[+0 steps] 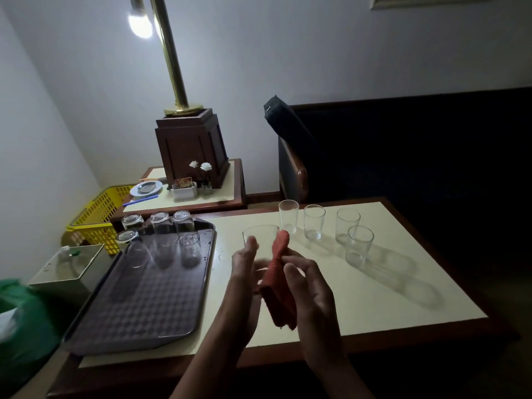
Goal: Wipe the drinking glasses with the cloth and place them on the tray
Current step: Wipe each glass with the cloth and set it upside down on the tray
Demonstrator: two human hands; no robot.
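Standing upright on the counter (pixel 359 283), four glasses (pixel 314 221) are seen right; five inverted glasses (pixel 161 226) are held by the tray (pixel 138 312); a glass (pixel 260 236) is gripped by the left hand (pixel 244 266), the cloth (pixel 277 280) pinched by the right hand (pixel 308 283).

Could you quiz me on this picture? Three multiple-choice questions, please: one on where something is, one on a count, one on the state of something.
1. Where does the tray lie relative to the upright glasses on the table?
A. to their left
B. to their right
C. under them

2. How many glasses stand upright on the table, not counting the held one?
A. two
B. four
C. six

3. How do the glasses on the tray stand?
A. on their sides
B. mouth up
C. mouth down

Answers:
1 A: the tray sits at the table's left end, while the upright glasses stand to the right.
2 B: four stand there, while the left hand holds another glass and the right hand holds the red cloth against it.
3 C: the tray's glasses show their thick bases on top.
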